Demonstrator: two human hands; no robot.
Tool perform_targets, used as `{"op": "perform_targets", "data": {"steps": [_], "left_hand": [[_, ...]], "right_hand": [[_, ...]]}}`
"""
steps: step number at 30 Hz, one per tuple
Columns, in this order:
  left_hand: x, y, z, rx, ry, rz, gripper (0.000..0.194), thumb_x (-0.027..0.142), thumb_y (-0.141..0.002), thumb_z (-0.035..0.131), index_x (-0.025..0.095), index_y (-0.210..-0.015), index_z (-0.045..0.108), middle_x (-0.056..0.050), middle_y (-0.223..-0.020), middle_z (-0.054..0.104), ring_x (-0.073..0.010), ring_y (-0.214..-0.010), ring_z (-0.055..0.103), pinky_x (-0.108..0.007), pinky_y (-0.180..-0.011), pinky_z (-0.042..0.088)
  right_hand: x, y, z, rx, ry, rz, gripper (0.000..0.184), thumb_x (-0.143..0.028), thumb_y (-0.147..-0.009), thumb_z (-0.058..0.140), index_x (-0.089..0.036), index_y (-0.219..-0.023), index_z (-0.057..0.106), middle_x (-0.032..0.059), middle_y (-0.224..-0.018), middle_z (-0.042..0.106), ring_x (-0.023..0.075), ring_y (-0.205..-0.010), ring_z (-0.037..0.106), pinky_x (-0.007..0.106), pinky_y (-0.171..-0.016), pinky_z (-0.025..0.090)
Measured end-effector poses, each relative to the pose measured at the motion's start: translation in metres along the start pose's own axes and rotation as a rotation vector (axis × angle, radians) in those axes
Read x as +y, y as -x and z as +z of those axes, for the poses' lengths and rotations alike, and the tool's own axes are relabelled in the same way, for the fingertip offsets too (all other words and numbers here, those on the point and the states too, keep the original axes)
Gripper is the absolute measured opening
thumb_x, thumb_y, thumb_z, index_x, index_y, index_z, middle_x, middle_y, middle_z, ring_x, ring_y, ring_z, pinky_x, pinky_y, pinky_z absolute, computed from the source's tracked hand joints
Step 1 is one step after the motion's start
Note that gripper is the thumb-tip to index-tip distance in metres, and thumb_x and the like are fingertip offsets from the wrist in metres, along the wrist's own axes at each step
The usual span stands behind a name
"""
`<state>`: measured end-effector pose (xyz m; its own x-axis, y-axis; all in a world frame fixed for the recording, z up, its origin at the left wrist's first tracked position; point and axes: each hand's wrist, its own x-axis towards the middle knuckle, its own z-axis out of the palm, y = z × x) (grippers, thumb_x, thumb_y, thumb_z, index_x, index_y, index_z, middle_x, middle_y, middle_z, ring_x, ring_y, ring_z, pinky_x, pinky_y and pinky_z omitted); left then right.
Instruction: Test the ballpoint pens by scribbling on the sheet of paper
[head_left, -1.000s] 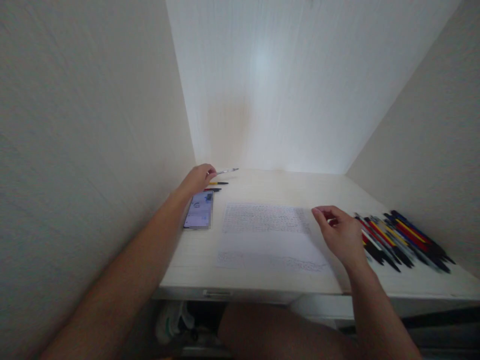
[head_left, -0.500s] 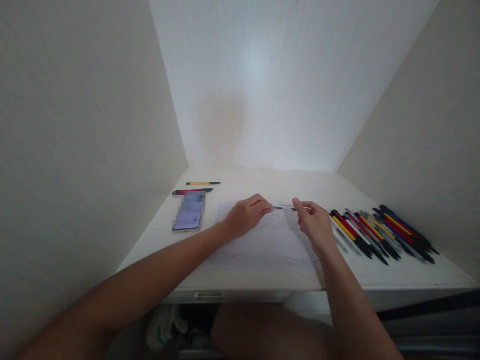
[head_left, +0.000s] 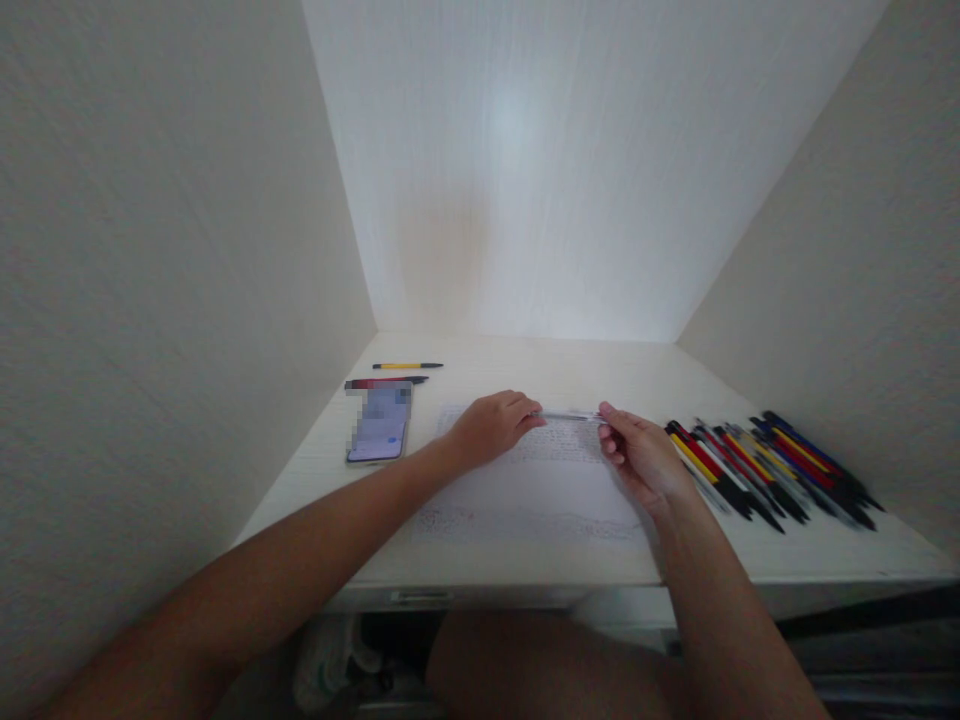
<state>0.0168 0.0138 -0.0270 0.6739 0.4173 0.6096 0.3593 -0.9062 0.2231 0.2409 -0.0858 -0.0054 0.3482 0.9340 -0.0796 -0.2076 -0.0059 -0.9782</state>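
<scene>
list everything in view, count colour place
desk: one, white, centre
walls: three, pale, around desk
paper: one or more, white, centre
phone: one, lilac screen, left
red pen: one, red-black, behind phone
yellow pen: one, yellow-black, far left
held pen: one, clear, above paper
pen pile: uncountable, mixed colours, right
white object: one, unclear, under desk
legs: count unclear, below desk
left hand: one, held pen's left end
right hand: one, held pen's right end

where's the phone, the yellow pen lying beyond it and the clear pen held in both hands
Phone [head_left: 380, 424], head view: middle of its screen.
Yellow pen [head_left: 403, 366], head view: middle of its barrel.
Clear pen [head_left: 568, 415], head view: middle of its exposed barrel.
</scene>
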Motion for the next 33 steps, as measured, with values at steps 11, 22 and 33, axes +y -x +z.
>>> {"op": "perform_targets", "data": {"steps": [11,22,33], "left_hand": [[-0.005,0.0,0.006,-0.117,0.097,-0.093,0.046,0.041,-0.107,0.042,0.018,-0.075,0.066,-0.004,-0.072,0.069,-0.016,-0.068,0.061,-0.03,-0.07,0.043],[-0.016,0.003,-0.002,-0.061,0.204,-0.157,0.034,0.047,-0.099,0.056,0.025,-0.114,0.078,-0.007,-0.099,0.077,-0.017,-0.08,0.065,-0.03,-0.079,0.048],[-0.006,-0.001,-0.001,-0.108,0.588,-0.428,0.034,0.045,-0.094,0.061,0.016,-0.083,0.075,-0.005,-0.073,0.073,-0.0126,-0.063,0.063,-0.024,-0.058,0.046]], "right_hand": [[0.004,0.003,-0.001,-0.061,0.027,-0.106,0.045,-0.051,-0.06,0.093,-0.017,-0.076,0.069,0.0001,-0.064,0.064,0.0094,-0.055,0.051,0.023,-0.051,0.038],[0.015,-0.001,0.001,-0.131,0.251,-0.023,0.046,-0.062,-0.074,0.079,-0.017,-0.073,0.066,0.0048,-0.062,0.066,0.01,-0.044,0.045,0.026,-0.04,0.026],[0.018,-0.005,0.004,-0.274,0.596,-0.233,0.029,-0.047,-0.088,0.067,-0.02,-0.079,0.073,0.0012,-0.065,0.063,0.0135,-0.057,0.047,0.029,-0.057,0.034]]}}
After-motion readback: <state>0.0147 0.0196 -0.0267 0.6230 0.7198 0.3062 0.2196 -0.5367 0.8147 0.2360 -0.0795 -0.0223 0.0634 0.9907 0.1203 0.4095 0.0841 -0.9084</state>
